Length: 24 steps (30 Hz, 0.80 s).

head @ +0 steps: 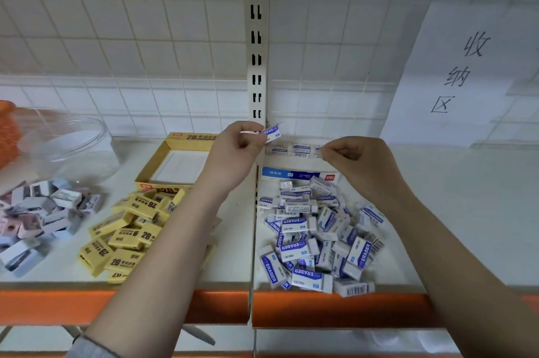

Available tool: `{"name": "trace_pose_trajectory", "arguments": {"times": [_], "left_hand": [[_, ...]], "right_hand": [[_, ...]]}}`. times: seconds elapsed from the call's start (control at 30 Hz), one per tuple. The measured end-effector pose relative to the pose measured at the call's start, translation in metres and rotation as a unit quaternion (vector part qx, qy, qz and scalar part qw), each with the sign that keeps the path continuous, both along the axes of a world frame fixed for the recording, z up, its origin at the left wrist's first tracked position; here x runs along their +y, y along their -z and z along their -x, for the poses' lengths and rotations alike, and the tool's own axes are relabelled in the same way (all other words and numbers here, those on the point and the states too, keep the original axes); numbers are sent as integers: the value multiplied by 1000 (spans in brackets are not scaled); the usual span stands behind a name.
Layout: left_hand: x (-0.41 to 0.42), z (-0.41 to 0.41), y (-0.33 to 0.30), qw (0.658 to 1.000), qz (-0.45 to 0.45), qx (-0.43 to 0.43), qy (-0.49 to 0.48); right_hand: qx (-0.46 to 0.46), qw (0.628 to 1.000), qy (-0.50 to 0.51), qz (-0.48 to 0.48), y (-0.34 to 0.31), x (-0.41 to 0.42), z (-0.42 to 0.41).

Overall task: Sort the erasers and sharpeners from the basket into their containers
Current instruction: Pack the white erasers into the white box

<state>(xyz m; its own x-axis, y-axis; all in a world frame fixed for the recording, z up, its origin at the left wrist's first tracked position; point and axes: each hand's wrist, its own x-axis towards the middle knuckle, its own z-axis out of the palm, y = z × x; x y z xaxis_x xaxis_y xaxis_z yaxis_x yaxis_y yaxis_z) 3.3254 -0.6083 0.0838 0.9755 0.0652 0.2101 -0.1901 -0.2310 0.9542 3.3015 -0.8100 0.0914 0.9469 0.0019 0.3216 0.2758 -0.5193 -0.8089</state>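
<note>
Both hands are raised over the back of the white shelf [437,211]. The left hand [236,147] pinches a small white eraser with a blue "ERASER" sleeve [271,133] between thumb and curled fingers, holding it in the air just above the open white-and-blue cardboard box [300,175]. The right hand [355,156] has its fingers curled at the box's right edge, its fingertips at the erasers inside; whether it grips one I cannot tell. A few matching erasers [291,150] lie in a row inside that box. In front of the box lies a loose heap of the same blue-and-white erasers [315,235], reaching the shelf's orange front edge [335,309]. To the left stands an open yellow cardboard box [151,171], with a pile of yellow "2B" erasers [128,235] before it. Farther left lie pastel plastic sharpeners [38,211] beside a clear round plastic jar [73,144].
</note>
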Motion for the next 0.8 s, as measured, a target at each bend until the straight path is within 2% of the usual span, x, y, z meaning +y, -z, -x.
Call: {"name": "trace_pose_trajectory", "arguments": {"times": [0.3,0.4,0.5,0.6,0.7,0.8], "left_hand": [[9,-42,-5,997,-75,27,23],[7,-60,-11,997,-78,16,16],[1,-79,-16,989,-141,-20,39],[-9,-93,-18,961,-258,-50,88],[-15,-102,-18,908,-395,-65,122],[-15,-103,-16,871,-468,-73,133]], "right_hand": [[25,999,37,-28,11,-10,18],[28,998,44,-29,10,-10,20],[36,997,56,-40,8,-12,21],[42,995,70,-53,8,-14,22],[45,995,72,-56,8,-17,25],[45,995,72,-47,8,-18,26]]}}
